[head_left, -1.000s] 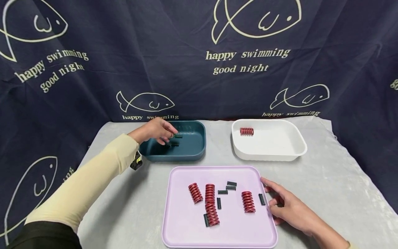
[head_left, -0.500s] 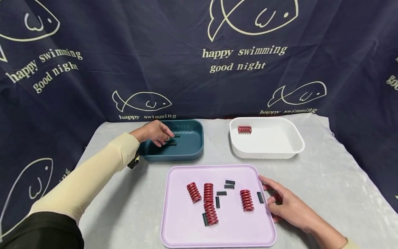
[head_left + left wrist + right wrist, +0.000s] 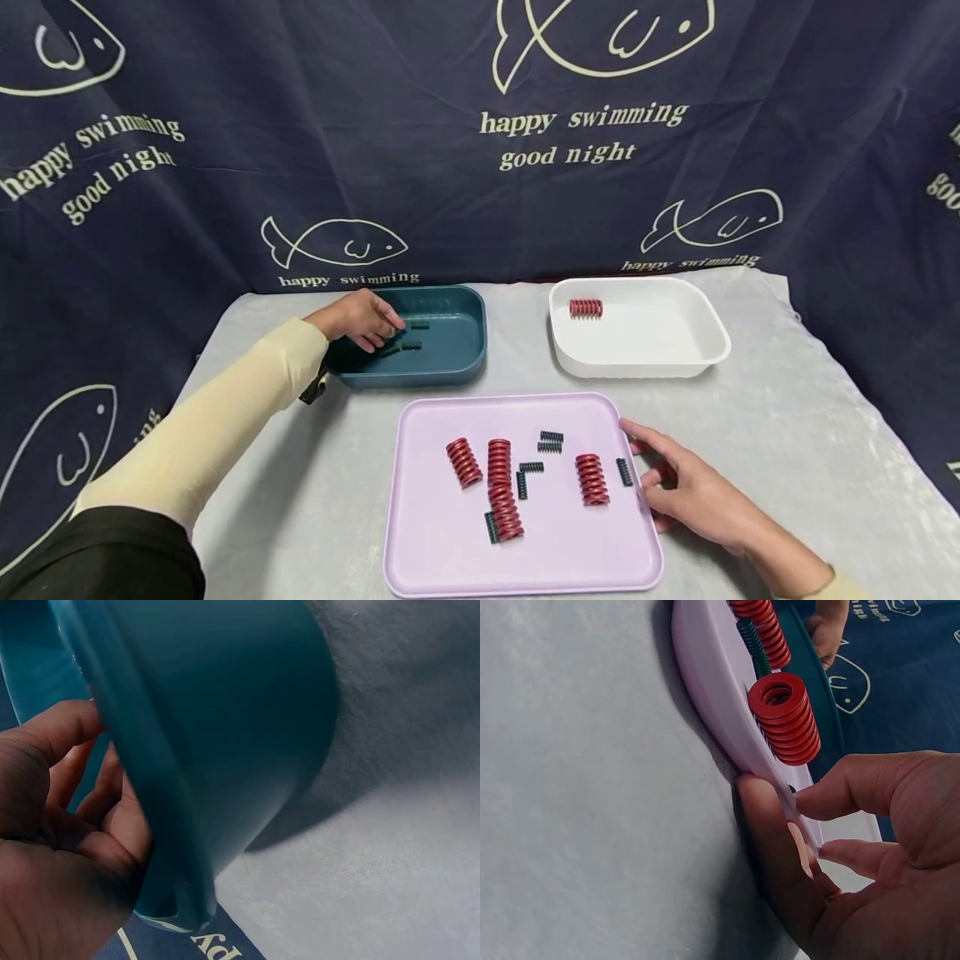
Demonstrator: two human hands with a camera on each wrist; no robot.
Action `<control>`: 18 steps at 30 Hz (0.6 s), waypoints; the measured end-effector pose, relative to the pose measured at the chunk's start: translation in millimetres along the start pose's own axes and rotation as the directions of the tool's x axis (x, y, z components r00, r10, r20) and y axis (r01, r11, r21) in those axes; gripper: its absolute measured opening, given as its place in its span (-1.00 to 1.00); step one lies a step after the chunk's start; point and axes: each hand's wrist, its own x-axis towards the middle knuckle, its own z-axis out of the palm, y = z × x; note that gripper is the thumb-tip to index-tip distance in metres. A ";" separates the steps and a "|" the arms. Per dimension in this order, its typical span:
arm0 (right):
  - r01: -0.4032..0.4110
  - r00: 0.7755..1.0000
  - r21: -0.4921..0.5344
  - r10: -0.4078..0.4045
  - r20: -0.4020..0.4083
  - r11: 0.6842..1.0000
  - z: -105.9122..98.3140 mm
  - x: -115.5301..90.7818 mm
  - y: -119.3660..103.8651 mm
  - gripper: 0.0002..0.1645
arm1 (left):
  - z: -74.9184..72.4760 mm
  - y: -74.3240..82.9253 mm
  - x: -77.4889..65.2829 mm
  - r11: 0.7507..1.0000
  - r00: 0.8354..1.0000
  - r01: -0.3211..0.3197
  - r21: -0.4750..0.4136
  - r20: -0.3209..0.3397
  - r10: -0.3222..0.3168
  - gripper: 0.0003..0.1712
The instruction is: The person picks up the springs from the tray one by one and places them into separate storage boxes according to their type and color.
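My left hand (image 3: 366,321) reaches into the teal bin (image 3: 480,350) at the back left, pinching a small dark green spring (image 3: 400,331) at its fingertips. Other small dark springs (image 3: 412,345) lie on the bin floor below. In the left wrist view the bin wall (image 3: 217,712) hides the fingertips. My right hand (image 3: 690,492) grips the right rim of the lilac tray (image 3: 450,571); the right wrist view shows its fingers on both sides of that rim. Several thick red springs (image 3: 592,479) and small dark green springs (image 3: 551,447) lie scattered on the tray.
A white bin (image 3: 641,367) stands at the back right with one red spring (image 3: 586,308) inside. A grey cloth (image 3: 300,483) covers the table. Behind the bins hangs a dark blue curtain (image 3: 450,208) with fish prints.
My left hand has shifted left a little inside the teal bin, the small spring moving with its fingertips. My right hand keeps its grip on the tray rim. The head view has shifted slightly.
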 end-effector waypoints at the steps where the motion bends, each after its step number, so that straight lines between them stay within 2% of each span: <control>1: 0.007 1.000 0.000 -0.007 0.001 1.000 -0.1 0.1 0.2 0.02 | -0.1 0.0 0.3 1.000 1.000 0.001 -0.001 0.001 -0.001 -0.68; 18: 0.044 0.999 -0.004 -0.044 -0.008 0.999 0.0 -1.0 1.5 0.03 | -0.2 0.9 -1.7 1.000 1.000 0.009 -0.024 0.001 -0.009 -0.64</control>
